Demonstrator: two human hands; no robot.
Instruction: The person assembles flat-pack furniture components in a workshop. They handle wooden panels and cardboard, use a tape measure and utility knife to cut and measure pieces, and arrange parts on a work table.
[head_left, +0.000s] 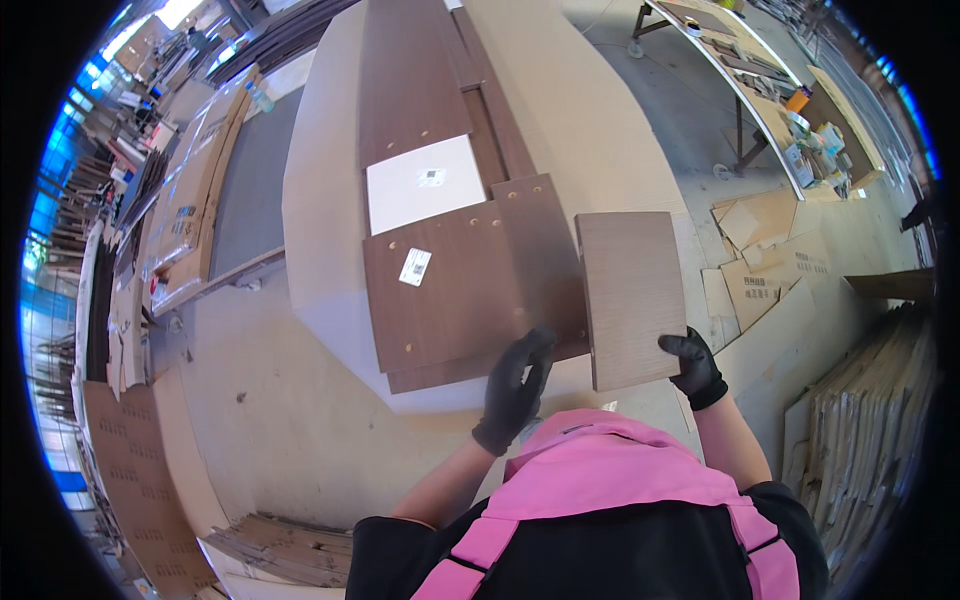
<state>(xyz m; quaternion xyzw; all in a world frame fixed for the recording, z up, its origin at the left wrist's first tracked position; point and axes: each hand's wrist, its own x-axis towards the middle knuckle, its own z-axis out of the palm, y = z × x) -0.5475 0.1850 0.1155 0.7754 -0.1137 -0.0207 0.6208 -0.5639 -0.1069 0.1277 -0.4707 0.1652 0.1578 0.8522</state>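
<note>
My right hand, in a black glove, grips the lower right edge of a brown wood-grain panel, thumb on its face. My left hand, gloved too, is partly blurred at the near edge of the brown panels; its fingers are bent and hold nothing that I can see. Below and beyond it lies a wide brown panel with round fittings and a white label. A narrower brown panel overlaps its right side. Further off are a white board and long brown panels.
Large cardboard lies beneath the panels. At the upper right stands a wheeled workbench with tools and boxes. Cardboard pieces lie on the floor at right, above a stack of boards. Wrapped packages rest at left.
</note>
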